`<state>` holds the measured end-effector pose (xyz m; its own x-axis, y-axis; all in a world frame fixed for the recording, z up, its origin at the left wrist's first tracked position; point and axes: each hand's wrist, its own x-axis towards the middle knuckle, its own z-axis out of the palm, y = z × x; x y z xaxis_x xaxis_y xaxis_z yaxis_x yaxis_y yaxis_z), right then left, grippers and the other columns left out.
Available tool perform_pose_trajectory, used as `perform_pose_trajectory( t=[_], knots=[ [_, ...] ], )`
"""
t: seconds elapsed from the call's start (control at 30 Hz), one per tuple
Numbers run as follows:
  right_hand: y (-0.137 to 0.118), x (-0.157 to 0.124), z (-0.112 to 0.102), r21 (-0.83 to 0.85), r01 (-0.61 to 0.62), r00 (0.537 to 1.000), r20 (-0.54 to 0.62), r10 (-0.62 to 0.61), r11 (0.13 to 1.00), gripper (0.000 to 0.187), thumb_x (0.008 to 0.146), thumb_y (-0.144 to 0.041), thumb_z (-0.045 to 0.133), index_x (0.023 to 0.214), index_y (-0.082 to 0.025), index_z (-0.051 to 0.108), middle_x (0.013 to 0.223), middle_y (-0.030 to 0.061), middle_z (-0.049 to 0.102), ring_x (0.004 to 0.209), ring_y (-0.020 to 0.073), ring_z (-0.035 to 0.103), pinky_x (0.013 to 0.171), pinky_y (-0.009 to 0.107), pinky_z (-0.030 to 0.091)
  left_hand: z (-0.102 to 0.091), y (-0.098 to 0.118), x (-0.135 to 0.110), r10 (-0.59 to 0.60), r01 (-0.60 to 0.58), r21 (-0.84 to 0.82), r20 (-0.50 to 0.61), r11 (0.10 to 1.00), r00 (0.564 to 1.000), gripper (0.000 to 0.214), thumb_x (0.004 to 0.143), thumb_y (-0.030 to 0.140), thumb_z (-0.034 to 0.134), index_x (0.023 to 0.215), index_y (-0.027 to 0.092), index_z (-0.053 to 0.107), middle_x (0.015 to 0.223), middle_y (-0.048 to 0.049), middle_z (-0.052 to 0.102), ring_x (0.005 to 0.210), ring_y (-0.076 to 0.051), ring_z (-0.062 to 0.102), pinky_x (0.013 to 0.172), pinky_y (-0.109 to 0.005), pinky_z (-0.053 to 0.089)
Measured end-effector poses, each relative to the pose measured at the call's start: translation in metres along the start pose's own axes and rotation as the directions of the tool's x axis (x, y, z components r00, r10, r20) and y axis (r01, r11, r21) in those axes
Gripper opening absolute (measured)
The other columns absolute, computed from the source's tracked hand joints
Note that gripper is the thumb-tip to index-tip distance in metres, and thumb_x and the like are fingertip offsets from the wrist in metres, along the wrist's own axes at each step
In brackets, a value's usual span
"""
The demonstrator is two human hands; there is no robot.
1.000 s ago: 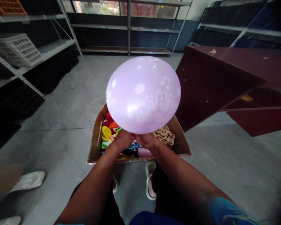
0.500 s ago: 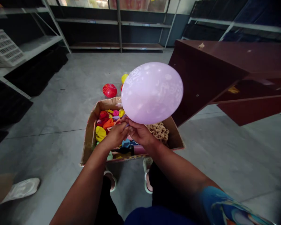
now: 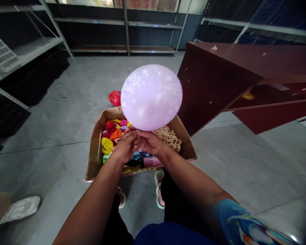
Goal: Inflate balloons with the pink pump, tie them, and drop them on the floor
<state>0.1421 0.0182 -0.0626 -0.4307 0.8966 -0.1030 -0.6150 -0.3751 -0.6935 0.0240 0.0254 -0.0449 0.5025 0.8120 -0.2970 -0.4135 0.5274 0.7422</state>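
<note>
A blown-up light purple balloon [image 3: 152,97] with pale printing stands up from my two hands. My left hand [image 3: 128,144] is closed in a pinch at the balloon's neck. Pressed against it, my right hand [image 3: 149,141] also pinches the neck just under the round body. The neck itself is mostly covered by my fingers. Below both hands is an open cardboard box [image 3: 94,154]. Inside it lie several limp coloured balloons, among them a yellow balloon [image 3: 107,146], a pink balloon pump [image 3: 151,162] and a heap of beige rope-like loops [image 3: 169,139].
A red balloon [image 3: 114,98] lies on the floor behind the box. To the right is a dark red wooden table [image 3: 226,64] tipped on its side. Metal shelves [image 3: 99,49] line the back, and a white crate [image 3: 1,52] sits on the left rack. Another person's shoe [image 3: 22,209] shows at lower left.
The view has shifted slightly. The purple balloon has moved left and stands more upright, now covering the yellow balloon on the floor. Both hands stay together at its neck.
</note>
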Motion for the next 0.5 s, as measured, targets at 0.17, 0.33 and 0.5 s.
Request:
perform_pose_trajectory(
  t=[0.17, 0.33, 0.5],
  knots=[
    [-0.034, -0.019, -0.040, -0.642, -0.153, 0.959, -0.280, -0.044, 0.751, 0.032, 0.070, -0.027, 0.069, 0.100, -0.018, 0.064, 0.089, 0.0027, 0.067, 0.075, 0.0140, 0.062, 0.069, 0.028, 0.051, -0.007, 0.018, 0.004, 0.041, -0.056, -0.252, -0.063, 0.966, 0.997, 0.021, 0.077, 0.026, 0.062, 0.068, 0.014, 0.047, 0.052, 0.0065, 0.034, 0.041, -0.002, 0.032, 0.037, -0.013, 0.024],
    [-0.076, -0.024, -0.104, -0.798, -0.524, 0.726, -0.602, -0.333, 0.298, 0.016, 0.077, -0.029, 0.062, 0.077, -0.013, 0.064, 0.062, 0.0043, 0.062, 0.061, 0.0144, 0.058, 0.059, 0.026, 0.046, -0.013, 0.036, 0.005, 0.112, -0.140, -0.342, -0.102, 0.929, 0.988, 0.017, 0.080, 0.021, 0.058, 0.069, 0.014, 0.047, 0.055, 0.0059, 0.037, 0.042, -0.002, 0.036, 0.037, -0.014, 0.025],
    [-0.078, -0.020, -0.131, -0.662, -0.748, 0.626, -0.680, -0.381, -0.048, 0.014, 0.065, -0.025, 0.073, 0.060, -0.015, 0.064, 0.059, 0.0061, 0.062, 0.067, 0.0192, 0.061, 0.060, 0.026, 0.043, -0.017, 0.038, 0.003, 0.168, -0.197, -0.321, -0.118, 0.926, 0.979, 0.017, 0.081, 0.022, 0.059, 0.071, 0.014, 0.048, 0.056, 0.0054, 0.039, 0.043, -0.003, 0.038, 0.038, -0.014, 0.028]
  ],
)
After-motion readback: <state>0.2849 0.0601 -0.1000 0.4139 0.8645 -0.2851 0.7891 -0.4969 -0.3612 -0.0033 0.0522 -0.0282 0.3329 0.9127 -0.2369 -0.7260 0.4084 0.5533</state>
